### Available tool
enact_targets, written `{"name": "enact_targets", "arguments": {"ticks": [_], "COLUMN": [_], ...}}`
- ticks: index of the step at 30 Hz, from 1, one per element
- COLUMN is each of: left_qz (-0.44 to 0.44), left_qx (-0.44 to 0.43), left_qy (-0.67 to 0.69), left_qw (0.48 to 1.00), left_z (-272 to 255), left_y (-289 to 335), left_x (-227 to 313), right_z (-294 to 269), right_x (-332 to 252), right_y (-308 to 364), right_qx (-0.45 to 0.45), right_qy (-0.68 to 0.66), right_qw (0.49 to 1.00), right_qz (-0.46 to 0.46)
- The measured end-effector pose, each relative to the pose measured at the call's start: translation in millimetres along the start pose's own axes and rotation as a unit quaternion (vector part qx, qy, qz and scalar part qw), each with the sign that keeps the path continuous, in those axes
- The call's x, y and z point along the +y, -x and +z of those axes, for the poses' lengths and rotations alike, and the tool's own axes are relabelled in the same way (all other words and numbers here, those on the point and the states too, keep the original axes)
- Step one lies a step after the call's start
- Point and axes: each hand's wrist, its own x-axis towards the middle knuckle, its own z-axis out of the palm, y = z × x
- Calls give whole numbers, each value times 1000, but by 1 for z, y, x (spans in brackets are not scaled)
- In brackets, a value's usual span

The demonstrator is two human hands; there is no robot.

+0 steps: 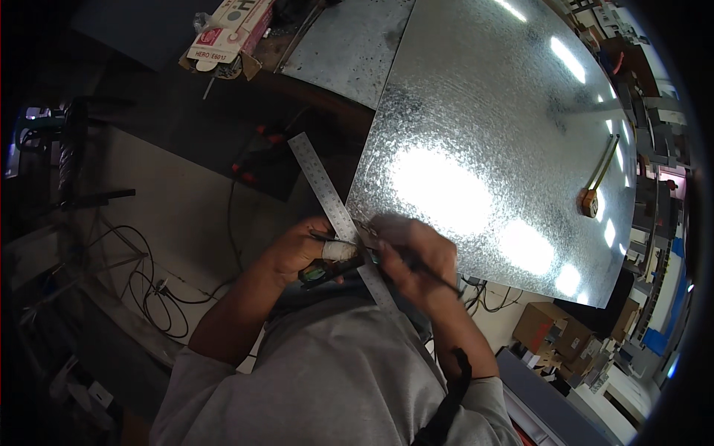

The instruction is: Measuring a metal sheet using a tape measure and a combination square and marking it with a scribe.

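Observation:
A long steel ruler slants in front of my body, its far end past the edge of the metal sheet. My left hand is closed at the middle of the ruler, with a white wrapping beside its fingers. Just under that hand is a black and green object, partly covered; its kind cannot be made out. On the ruler's other side my right hand is bent and smeared by motion. A thin dark stick-like thing runs through it, its kind unclear.
A tape measure with its blade out lies on the shiny sheet at the right. An opened carton sits at the upper left. Black cables coil on the floor to the left; cardboard boxes stand at the lower right.

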Motion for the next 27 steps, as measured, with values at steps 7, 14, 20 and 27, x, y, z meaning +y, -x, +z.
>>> {"name": "enact_targets", "arguments": {"ticks": [7,14,20,27], "left_qz": [2,7,9,8], "left_qx": [2,-32,-15,21], "left_qy": [15,-15,-27,-32], "left_qw": [1000,999,999,999], "left_z": [1,-6,-5,-5], "left_y": [0,-3,-3,-2], "left_x": [1,-2,-3,-4], "right_z": [-10,-15,-14,-14], "right_x": [-5,-4,-2,-4], "right_y": [-10,-7,-7,-2], "right_qx": [-29,-39,-33,-54], "right_qy": [49,64,69,87], "right_qw": [998,997,996,995], "right_qz": [-25,-16,-42,-11]}}
